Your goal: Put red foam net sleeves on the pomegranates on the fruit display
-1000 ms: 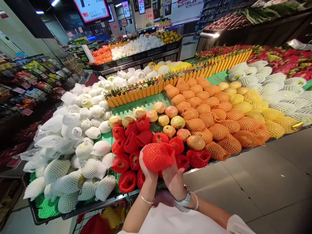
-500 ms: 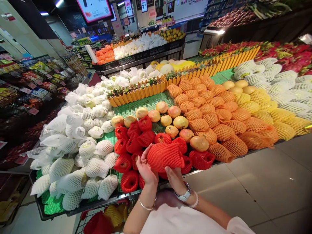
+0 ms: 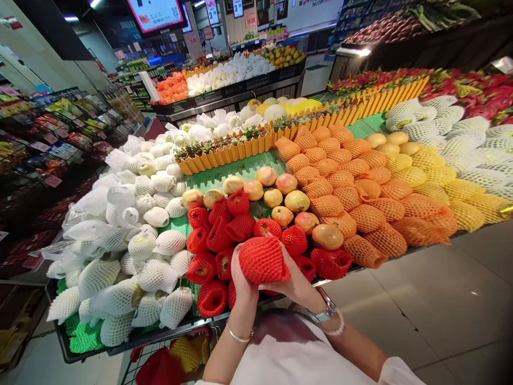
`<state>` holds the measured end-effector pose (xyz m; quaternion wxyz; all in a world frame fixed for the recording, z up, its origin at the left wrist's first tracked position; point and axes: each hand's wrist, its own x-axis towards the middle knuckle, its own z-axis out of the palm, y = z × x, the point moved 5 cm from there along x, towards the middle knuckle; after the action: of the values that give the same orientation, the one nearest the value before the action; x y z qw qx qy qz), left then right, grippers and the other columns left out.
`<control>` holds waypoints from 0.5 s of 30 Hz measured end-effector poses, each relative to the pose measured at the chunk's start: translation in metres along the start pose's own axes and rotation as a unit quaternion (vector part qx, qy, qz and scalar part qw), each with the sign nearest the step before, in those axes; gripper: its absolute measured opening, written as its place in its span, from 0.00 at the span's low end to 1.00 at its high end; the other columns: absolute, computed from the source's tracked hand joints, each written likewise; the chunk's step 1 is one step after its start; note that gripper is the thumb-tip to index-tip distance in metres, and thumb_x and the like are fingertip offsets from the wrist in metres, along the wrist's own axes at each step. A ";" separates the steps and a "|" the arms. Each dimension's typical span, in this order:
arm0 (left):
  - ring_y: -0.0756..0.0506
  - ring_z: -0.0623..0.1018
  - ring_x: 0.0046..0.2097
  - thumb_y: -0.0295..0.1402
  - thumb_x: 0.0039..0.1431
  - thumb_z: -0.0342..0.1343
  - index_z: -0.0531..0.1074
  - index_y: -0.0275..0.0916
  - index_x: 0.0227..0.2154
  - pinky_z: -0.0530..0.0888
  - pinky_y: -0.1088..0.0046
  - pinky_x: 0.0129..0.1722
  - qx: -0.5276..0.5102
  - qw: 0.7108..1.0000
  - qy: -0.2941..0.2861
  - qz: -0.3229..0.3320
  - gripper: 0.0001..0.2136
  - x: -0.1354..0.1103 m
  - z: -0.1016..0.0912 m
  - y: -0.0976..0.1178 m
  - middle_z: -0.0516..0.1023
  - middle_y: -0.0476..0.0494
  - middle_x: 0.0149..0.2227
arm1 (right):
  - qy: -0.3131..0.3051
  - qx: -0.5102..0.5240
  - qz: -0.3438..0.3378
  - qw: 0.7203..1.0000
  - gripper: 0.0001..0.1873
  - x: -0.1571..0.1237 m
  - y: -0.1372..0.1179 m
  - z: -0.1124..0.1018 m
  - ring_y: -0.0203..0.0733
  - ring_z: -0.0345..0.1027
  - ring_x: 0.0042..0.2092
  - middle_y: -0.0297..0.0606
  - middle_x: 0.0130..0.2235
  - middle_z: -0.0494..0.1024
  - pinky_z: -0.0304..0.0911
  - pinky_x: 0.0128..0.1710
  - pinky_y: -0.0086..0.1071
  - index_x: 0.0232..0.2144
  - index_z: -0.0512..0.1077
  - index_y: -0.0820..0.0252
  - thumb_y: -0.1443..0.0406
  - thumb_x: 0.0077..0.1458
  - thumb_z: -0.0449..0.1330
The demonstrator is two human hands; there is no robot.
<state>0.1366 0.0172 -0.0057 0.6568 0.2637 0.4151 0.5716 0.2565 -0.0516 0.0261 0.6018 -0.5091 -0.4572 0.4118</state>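
Observation:
Both my left hand (image 3: 242, 283) and my right hand (image 3: 290, 283) cup a red foam-netted fruit (image 3: 263, 260) above the front of a fruit display, and the net hides whatever is inside. Just beyond my hands lies a pile of similar red netted fruits (image 3: 208, 246). Bare pomegranates (image 3: 286, 200) sit further back on a green mat (image 3: 236, 174). White netted fruits (image 3: 140, 256) are heaped to the left, and orange netted fruits (image 3: 360, 219) fill the right side. A bangle circles my left wrist, and a watch and bracelet circle my right.
A shopping cart (image 3: 168, 363) holding red and yellow netting stands below my arms. Tiled floor (image 3: 420, 305) runs along the display's right side. Packaged goods shelves (image 3: 52, 144) line the left. A yellow picket border (image 3: 224, 152) with small plants crosses the display.
My hands have turned the netted fruit, which now looks more compact. My right hand has slid under it, and that wrist has moved to the right.

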 end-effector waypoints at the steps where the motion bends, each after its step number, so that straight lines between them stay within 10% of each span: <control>1: 0.47 0.76 0.38 0.39 0.56 0.56 0.72 0.40 0.33 0.72 0.69 0.45 0.030 0.999 0.008 0.035 0.08 -0.003 0.004 0.004 0.77 0.49 0.35 | 0.009 0.022 0.012 1.000 0.54 0.001 0.004 0.000 0.54 0.56 0.66 0.46 0.63 0.65 0.50 0.67 0.49 0.64 0.56 0.54 0.58 0.36 0.75; 5: 0.47 0.75 0.41 0.40 0.63 0.50 0.69 0.43 0.37 0.71 0.70 0.44 0.093 0.991 -0.052 0.087 0.07 -0.009 0.029 0.014 0.74 0.49 0.38 | 0.095 0.042 0.072 0.992 0.59 0.004 0.028 -0.007 0.57 0.59 0.64 0.48 0.64 0.65 0.49 0.67 0.55 0.63 0.56 0.55 0.54 0.30 0.76; 9: 0.44 0.75 0.45 0.39 0.65 0.48 0.70 0.42 0.38 0.69 0.66 0.50 0.211 0.947 -0.214 0.116 0.09 0.011 0.068 0.037 0.75 0.45 0.40 | 0.172 0.013 0.098 0.980 0.41 0.004 0.049 -0.026 0.58 0.65 0.60 0.47 0.57 0.73 0.47 0.68 0.56 0.51 0.69 0.57 0.51 0.34 0.73; 12: 0.39 0.73 0.51 0.36 0.64 0.46 0.69 0.39 0.47 0.67 0.59 0.56 0.400 0.821 -0.360 0.190 0.13 0.043 0.105 0.055 0.76 0.39 0.46 | 0.215 0.031 0.065 0.974 0.26 0.005 0.056 -0.043 0.56 0.70 0.55 0.44 0.49 0.79 0.55 0.64 0.56 0.43 0.74 0.56 0.51 0.42 0.69; 15: 0.31 0.63 0.62 0.33 0.56 0.57 0.65 0.34 0.56 0.57 0.50 0.63 0.662 0.605 -0.305 0.322 0.25 0.093 0.130 0.060 0.68 0.32 0.59 | 0.260 0.043 0.036 0.964 0.25 0.007 0.052 -0.057 0.54 0.71 0.53 0.42 0.47 0.80 0.59 0.61 0.56 0.45 0.73 0.57 0.53 0.46 0.67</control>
<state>0.2152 0.1367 0.0878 0.1652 0.9018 0.3443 0.2023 0.3120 -0.0506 -0.0277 0.7061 -0.5884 -0.2485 0.3057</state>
